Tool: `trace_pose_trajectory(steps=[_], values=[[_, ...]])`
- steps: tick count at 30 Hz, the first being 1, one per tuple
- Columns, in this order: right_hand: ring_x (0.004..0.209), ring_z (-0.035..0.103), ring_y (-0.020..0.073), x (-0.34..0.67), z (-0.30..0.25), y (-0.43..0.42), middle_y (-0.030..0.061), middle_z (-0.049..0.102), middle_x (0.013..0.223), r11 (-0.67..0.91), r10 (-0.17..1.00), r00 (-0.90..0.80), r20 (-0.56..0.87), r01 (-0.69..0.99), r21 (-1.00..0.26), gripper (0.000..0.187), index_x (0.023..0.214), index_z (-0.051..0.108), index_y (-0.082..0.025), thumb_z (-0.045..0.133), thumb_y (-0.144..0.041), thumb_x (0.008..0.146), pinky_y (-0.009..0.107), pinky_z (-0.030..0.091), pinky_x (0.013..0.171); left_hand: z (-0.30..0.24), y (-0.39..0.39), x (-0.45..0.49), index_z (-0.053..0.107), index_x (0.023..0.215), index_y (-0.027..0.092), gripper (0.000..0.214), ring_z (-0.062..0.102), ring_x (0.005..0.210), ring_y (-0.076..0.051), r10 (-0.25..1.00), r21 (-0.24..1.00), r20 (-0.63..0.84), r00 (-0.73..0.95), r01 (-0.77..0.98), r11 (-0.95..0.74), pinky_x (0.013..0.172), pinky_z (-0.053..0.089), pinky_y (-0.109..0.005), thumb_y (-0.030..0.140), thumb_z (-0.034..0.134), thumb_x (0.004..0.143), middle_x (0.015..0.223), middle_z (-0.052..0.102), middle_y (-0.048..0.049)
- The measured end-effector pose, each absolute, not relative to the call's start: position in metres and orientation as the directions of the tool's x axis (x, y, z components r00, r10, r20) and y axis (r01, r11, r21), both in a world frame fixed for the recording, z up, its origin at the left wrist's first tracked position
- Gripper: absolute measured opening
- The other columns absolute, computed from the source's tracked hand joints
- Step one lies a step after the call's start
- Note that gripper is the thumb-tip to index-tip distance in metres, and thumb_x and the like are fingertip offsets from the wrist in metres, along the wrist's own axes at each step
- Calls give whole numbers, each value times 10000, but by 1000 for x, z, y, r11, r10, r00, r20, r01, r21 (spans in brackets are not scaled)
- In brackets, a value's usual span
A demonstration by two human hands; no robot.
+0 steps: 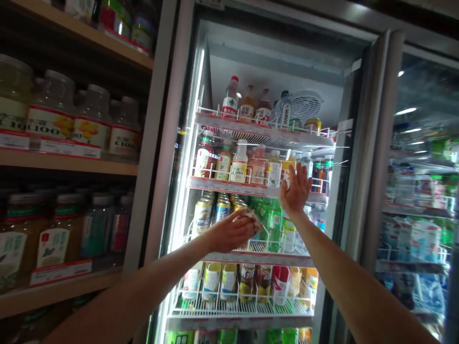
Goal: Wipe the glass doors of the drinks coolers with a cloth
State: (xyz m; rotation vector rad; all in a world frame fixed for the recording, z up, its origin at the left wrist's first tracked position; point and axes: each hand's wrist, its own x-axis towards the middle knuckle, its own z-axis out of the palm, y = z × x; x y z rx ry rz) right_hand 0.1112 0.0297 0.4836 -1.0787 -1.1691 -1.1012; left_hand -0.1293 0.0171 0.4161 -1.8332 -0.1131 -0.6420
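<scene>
While our left hand (pixel 229 234) has its fingers closed around a crumpled cloth (pixel 256 221), our right hand (pixel 296 192) is raised higher beside it, fingers spread; whether it touches anything, we cannot tell. Behind them we see cans (pixel 223 208), green bottles (pixel 274 222) and wire racks (pixel 233 184) inside a lit fridge (pixel 244 62).

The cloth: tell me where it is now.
In the head view, the cloth is near the middle, in the left hand, lower and further left than the right hand, with green bottles behind.
</scene>
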Motion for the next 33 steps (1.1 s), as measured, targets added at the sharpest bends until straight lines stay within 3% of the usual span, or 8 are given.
trace_pose_trajectory(steps=[4,6,10,12,17,23,29,33], values=[[1374,244,239,111,483,30,95,358,1449,137,-82,61,995,989,-49,516,1368,379,-205,344,-319,866,501,198,1090,436,22,-153,514,1194,225,359,348,1308,-253,-182,-632,772,609,709,-313,1115,229,-486,376,473,872,1300,519,-60],[1374,247,236,112,483,30,98,360,1448,129,-91,58,994,991,-46,510,1362,387,-200,335,-320,869,498,203,1089,437,23,-161,519,1184,217,361,324,1322,-284,-175,-566,824,539,772,-290,1096,247,-507,378,493,861,1295,517,-76],[1370,258,235,112,483,30,104,373,1440,116,-100,49,994,993,-37,506,1349,406,-188,336,-319,865,489,203,1090,423,18,-174,530,1156,259,313,379,1287,-229,-206,-789,600,773,530,-311,1114,246,-468,365,494,864,1249,554,-24],[1370,256,233,111,483,30,103,373,1439,116,-93,50,994,993,-39,508,1351,403,-189,337,-314,862,488,202,1090,428,18,-184,529,1159,244,322,383,1283,-226,-208,-782,612,763,547,-297,1109,261,-459,367,498,863,1247,554,-36],[1375,245,232,111,483,28,94,370,1442,117,-89,54,995,992,-44,510,1360,388,-202,338,-315,865,488,208,1089,445,23,-205,507,1203,219,366,293,1343,-274,-164,-455,890,426,855,-247,1079,279,-502,358,485,866,1311,496,-100],[1373,255,229,111,482,29,92,375,1442,97,-86,51,995,994,-42,491,1349,406,-202,327,-322,880,478,216,1087,424,18,-205,532,1159,260,332,351,1312,-245,-168,-747,652,739,590,-306,1103,266,-480,385,516,852,1250,559,-36],[1376,255,223,111,482,29,98,374,1444,101,-96,42,995,994,-32,485,1345,412,-190,333,-312,881,470,199,1096,442,20,-209,515,1192,192,367,313,1329,-300,-165,-470,882,442,853,-226,1058,295,-517,340,513,857,1278,518,-125],[1373,263,223,111,482,30,102,384,1437,119,-109,48,993,992,-35,484,1336,421,-189,335,-320,879,481,193,1099,425,17,-198,537,1165,252,334,328,1323,-260,-148,-757,636,757,575,-311,1101,248,-484,395,495,866,1277,537,-41]])
